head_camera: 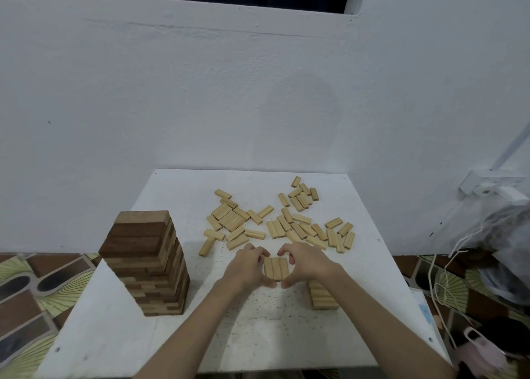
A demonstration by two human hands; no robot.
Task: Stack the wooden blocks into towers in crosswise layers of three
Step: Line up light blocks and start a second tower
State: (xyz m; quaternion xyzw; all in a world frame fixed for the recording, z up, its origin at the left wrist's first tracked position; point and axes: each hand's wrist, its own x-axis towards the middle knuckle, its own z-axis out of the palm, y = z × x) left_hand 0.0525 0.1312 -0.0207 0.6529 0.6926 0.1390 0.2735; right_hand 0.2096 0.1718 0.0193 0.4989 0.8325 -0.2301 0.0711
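Head view: left hand (pixel 249 266) and right hand (pixel 304 264) cup a row of three pale blocks (pixel 276 268) on the white table (pixel 286 321), fingers curled round its sides. Loose blocks (pixel 281 223) lie beyond; dark tower (pixel 146 264) stands left.

Three pale rectangular wooden blocks (pixel 276 268) lie flat side by side as one layer, long sides touching, framed between the two hands. Beyond the fingertips, many loose pale wooden blocks (pixel 279 220) lie scattered flat at mixed angles. Far left of the left hand stands a tall upright tower of dark and light brown wooden blocks (pixel 146 264) in crosswise layers. Under the right forearm sits a low stack of pale blocks (pixel 322 297), partly hidden.
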